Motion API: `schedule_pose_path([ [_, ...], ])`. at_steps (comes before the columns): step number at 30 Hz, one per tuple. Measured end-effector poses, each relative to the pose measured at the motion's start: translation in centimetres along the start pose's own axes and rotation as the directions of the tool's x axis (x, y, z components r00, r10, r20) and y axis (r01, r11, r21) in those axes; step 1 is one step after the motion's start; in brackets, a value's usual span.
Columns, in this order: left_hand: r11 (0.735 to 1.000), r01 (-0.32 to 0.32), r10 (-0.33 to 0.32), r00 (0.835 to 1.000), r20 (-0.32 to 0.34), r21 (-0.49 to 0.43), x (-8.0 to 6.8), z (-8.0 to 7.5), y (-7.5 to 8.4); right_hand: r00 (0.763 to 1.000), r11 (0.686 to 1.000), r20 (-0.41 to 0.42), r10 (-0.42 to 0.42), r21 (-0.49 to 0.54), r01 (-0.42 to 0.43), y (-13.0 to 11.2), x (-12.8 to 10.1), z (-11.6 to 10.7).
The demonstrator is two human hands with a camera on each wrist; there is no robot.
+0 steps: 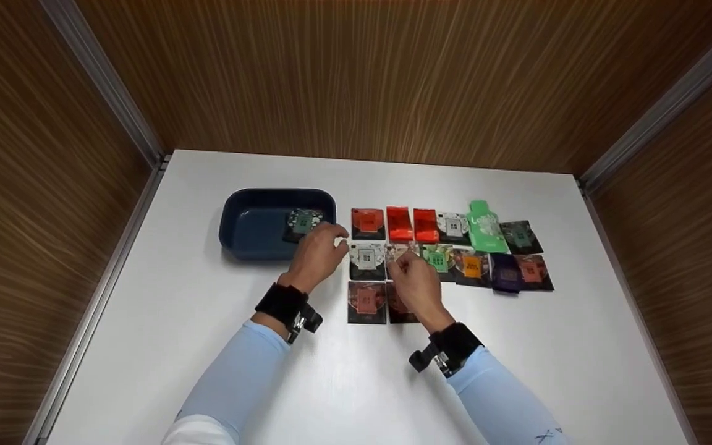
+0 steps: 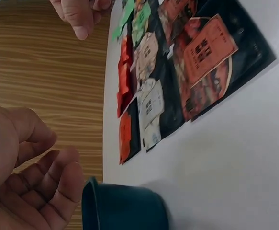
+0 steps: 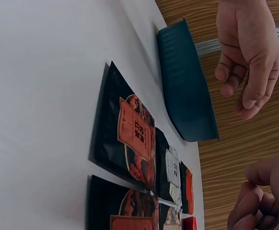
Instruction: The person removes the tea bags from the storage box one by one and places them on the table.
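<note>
- You work at a plain white tabletop [image 1: 207, 346] boxed in on three sides by brown wood-grain panels [image 1: 356, 74], with grey metal strips [image 1: 105, 93] running down the far corners.
- A dark blue rounded plastic tray [image 1: 251, 225] sits on the far left of the table, with one dark patterned sachet [image 1: 303, 221] lying at its right end.
- Your left hand [image 1: 319, 250] hovers at the tray's near right corner, fingers loosely curled and grasping nothing, as the left wrist view confirms.
- Right of the tray, flat foil sachets lie in rows: red [image 1: 399, 224], black with orange labels [image 1: 367, 222], a green spouted pouch [image 1: 484, 227], purple [image 1: 505, 273].
- Your right hand [image 1: 416, 281] rests over the middle row, fingertips on a pale sachet [image 1: 400, 251]; you cannot tell from any view whether it is pinched.
- Two black sachets with red labels [image 1: 366, 301] lie nearest you.
</note>
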State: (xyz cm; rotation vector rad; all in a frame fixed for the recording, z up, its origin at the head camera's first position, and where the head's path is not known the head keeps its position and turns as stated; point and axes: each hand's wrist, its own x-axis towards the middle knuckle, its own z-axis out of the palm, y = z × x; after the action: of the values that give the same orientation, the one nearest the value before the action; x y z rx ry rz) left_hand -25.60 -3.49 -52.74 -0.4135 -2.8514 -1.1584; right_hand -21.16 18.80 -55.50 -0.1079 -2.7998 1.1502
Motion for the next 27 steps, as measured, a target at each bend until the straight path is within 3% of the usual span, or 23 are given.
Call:
schedule_pose_path([
  [3, 0.999, 0.032, -0.032, 0.999, -0.021, 0.016, 1.6, -1.7, -0.8, 1.000, 1.000, -0.002, -0.019, 0.007, 0.019, -0.5, 0.5, 0.2],
  [8, 0.989, 0.132, -0.132, 0.991, 0.001, 0.074, 4.5, -4.3, -2.8, 1.000, 1.000, 0.007, -0.021, 0.016, 0.021, -0.9, 0.9, 0.6],
  [14, 0.959, 0.227, -0.238, 0.970, 0.050, 0.172, 6.9, -5.3, -4.9, 1.000, 1.000, 0.014, -0.011, 0.008, 0.011, -0.7, 1.0, 1.1],
  [22, 0.907, 0.286, -0.361, 0.907, 0.218, 0.309, 7.7, -4.4, -5.9, 0.999, 0.999, 0.027, -0.028, 0.028, 0.027, -0.4, 1.0, 1.4],
  [27, 0.868, 0.329, -0.436, 0.864, 0.253, 0.372, 7.7, -4.1, -5.7, 0.999, 0.999, 0.041, -0.028, 0.034, 0.027, 0.0, 1.2, 1.4],
])
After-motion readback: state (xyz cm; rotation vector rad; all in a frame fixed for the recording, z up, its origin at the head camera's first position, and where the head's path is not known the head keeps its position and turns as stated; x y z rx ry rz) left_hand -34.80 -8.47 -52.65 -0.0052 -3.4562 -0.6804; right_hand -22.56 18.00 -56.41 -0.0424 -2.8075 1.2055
